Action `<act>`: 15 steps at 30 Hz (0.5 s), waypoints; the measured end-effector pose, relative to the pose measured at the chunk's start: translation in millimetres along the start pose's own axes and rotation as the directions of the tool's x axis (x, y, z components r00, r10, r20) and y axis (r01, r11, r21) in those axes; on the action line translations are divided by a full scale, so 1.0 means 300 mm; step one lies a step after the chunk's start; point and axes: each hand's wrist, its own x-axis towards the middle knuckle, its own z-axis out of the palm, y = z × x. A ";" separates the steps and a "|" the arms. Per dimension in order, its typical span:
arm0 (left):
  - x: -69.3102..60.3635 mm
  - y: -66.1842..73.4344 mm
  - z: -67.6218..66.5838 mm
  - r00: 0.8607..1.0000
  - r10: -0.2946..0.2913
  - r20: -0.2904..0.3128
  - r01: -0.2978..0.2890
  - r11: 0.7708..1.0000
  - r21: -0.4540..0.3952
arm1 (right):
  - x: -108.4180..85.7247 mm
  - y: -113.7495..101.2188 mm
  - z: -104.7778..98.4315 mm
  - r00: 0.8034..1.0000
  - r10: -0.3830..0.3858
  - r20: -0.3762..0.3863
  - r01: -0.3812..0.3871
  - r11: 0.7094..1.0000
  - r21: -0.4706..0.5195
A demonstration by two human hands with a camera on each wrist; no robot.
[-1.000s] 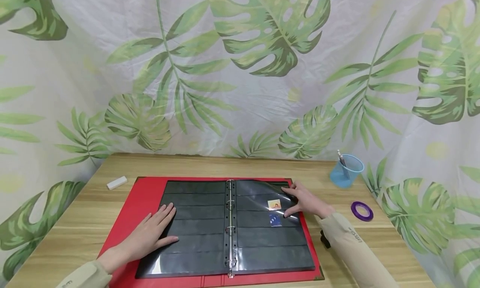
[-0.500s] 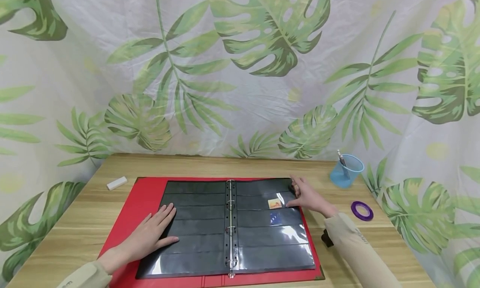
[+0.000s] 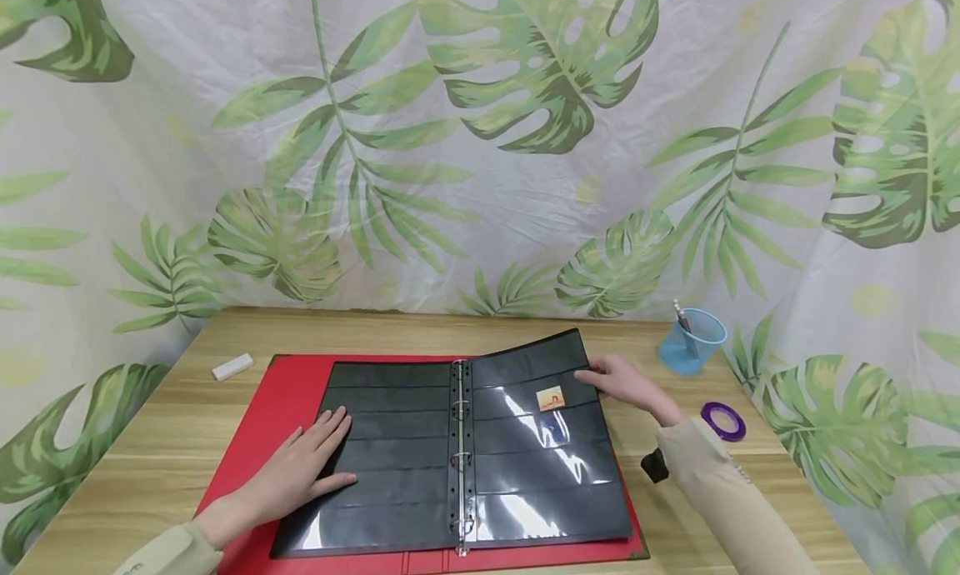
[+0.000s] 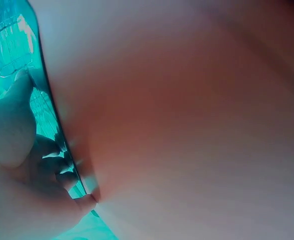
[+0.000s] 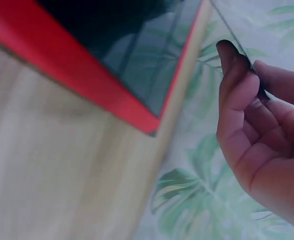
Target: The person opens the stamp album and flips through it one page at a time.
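Observation:
A red ring binder [image 3: 247, 450] lies open on the wooden table, with black pocket pages on both sides of its metal rings [image 3: 461, 458]. My left hand [image 3: 296, 467] rests flat on the left page [image 3: 397, 450], its fingers spread. At the outer edge of the right page [image 3: 525, 492], my right hand [image 3: 622, 381] pinches the sheet between thumb and fingers. That page's far corner is lifted off the binder. It carries an orange-and-cream stamp-like card [image 3: 551, 398] and a dark blue one [image 3: 555, 429]. In the right wrist view, my right hand [image 5: 259, 130] grips the thin page edge.
A blue mesh pen cup [image 3: 692, 342] with pens stands at the back right. Nearer lie a purple tape roll [image 3: 723, 422] and a small black object [image 3: 655, 467] beside my right sleeve. A white eraser-like block [image 3: 233, 367] lies at the left. A leaf-print cloth hangs behind.
My right hand has gone from touching the right page's surface to pinching its outer edge. The page's far corner has risen. The left hand has stayed put.

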 end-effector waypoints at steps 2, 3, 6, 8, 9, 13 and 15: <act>-0.001 0.001 -0.001 1.000 -0.003 0.001 0.003 1.000 -0.002 | 0.000 -0.028 -0.021 0.999 0.020 0.029 -0.021 0.999 0.049; -0.001 0.001 -0.001 1.000 -0.004 0.001 0.004 1.000 -0.004 | 0.001 -0.041 -0.032 0.999 0.020 0.045 -0.024 0.997 0.074; -0.002 0.001 -0.002 1.000 -0.005 -0.001 0.005 1.000 -0.002 | 0.005 -0.081 -0.068 0.995 0.023 0.096 -0.039 0.986 0.162; -0.002 0.001 -0.002 1.000 -0.005 -0.003 0.005 1.000 -0.001 | 0.009 -0.110 -0.090 0.992 0.008 0.127 -0.035 0.977 0.211; -0.002 0.001 -0.002 1.000 -0.004 -0.003 0.004 1.000 0.002 | 0.012 -0.123 -0.100 0.990 0.002 0.139 -0.035 0.973 0.230; -0.002 0.001 -0.001 1.000 0.001 -0.005 -0.001 1.000 0.003 | 0.028 -0.177 -0.127 0.988 0.003 0.151 -0.045 0.961 0.273; -0.001 0.001 -0.001 1.000 0.001 -0.003 -0.001 1.000 0.000 | 0.040 -0.202 -0.135 0.989 0.010 0.145 -0.050 0.959 0.280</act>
